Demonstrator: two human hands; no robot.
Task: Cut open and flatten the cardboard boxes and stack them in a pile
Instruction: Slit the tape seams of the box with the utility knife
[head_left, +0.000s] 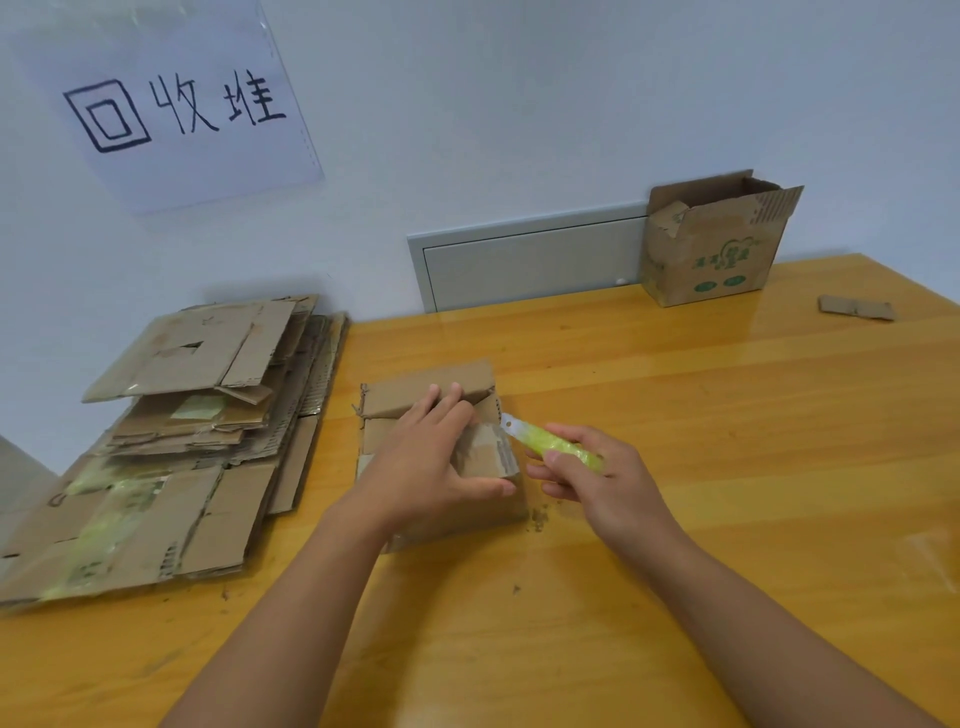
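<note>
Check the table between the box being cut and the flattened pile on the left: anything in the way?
Nothing visible: bare table separates the box under the left hand from the pile.

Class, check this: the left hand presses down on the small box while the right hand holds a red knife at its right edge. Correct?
Not quite. In the head view the knife is yellow-green, not red. The rest stands: left hand presses the small box; right hand holds the knife at its right edge.

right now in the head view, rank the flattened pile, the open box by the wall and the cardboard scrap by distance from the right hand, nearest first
1. Flattened pile, far left of the right hand.
2. Open box, back by the wall.
3. Cardboard scrap, far right.
2 and 3 are close.
</note>
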